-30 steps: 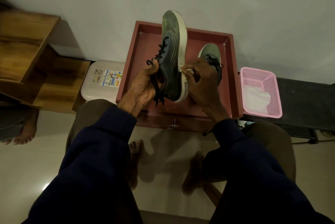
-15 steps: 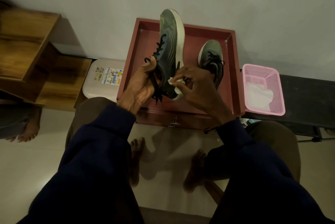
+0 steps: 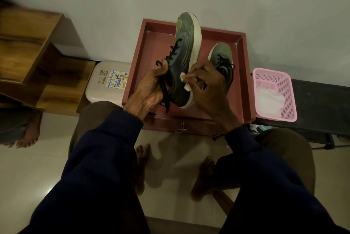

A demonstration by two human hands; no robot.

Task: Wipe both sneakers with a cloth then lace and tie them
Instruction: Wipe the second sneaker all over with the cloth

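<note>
The left hand (image 3: 151,91) grips 1 sneaker (image 3: 184,54) at its rear part, with the fingers curled round it, and holds it above the red tray (image 3: 151,48). The toe points away to the wall and the pale sole is turned to the right. Black laces (image 3: 173,50) run out just beyond the left thumb, and their ends hang loose below the left fingers. The right hand (image 3: 210,91) pinches a small white cloth (image 3: 184,80) between thumb and curled fingers and presses it on the side of the sneaker, close to the sole edge. The cloth shows just left of the right fingertips. The second sneaker (image 3: 221,57) lies in the tray behind the right fingers, partly hidden by them. To the right of the right hand, well apart from it, a pink basket (image 3: 284,86) stands on a dark bench (image 3: 322,101) with a white rag (image 3: 269,99) inside. To the left of the left hand a pale stool (image 3: 100,90) stands just beside the tray.
</note>
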